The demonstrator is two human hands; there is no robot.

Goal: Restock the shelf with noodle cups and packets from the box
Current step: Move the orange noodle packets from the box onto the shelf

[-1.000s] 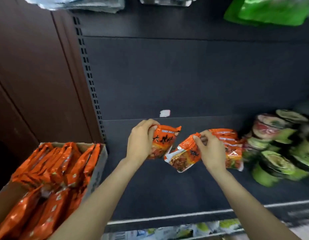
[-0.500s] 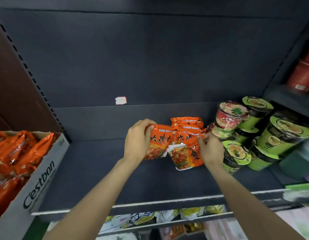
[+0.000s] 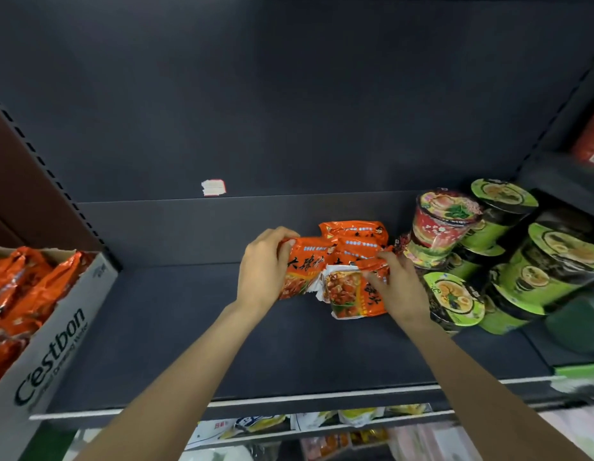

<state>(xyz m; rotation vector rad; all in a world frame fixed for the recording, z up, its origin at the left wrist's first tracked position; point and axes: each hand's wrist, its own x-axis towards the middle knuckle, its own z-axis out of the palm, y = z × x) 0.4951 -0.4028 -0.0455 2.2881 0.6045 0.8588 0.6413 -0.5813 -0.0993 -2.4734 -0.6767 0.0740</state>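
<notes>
On the dark shelf [image 3: 189, 327] my left hand [image 3: 260, 272] grips an orange noodle packet [image 3: 304, 269] by its left edge. My right hand [image 3: 397, 287] holds a second orange packet [image 3: 349, 294] that leans against it, low on the shelf board. More orange packets [image 3: 354, 232] are stacked just behind these two. To the right stand green noodle cups [image 3: 452, 299] and one red cup [image 3: 442, 221]. A white cardboard box [image 3: 49, 344] at the left edge holds several more orange packets [image 3: 19, 287].
The shelf's back panel carries a small white sticker [image 3: 213, 187]. Its front edge has a pale rail [image 3: 289, 399]; below it a lower shelf holds pale packets [image 3: 322, 420]. A neighbouring shelf unit with red goods [image 3: 591, 141] rises at the far right.
Both hands have carried their packets rightward and down onto the shelf, against the stack of orange packets beside the cups. The view has shifted right, so the box sits further left.
</notes>
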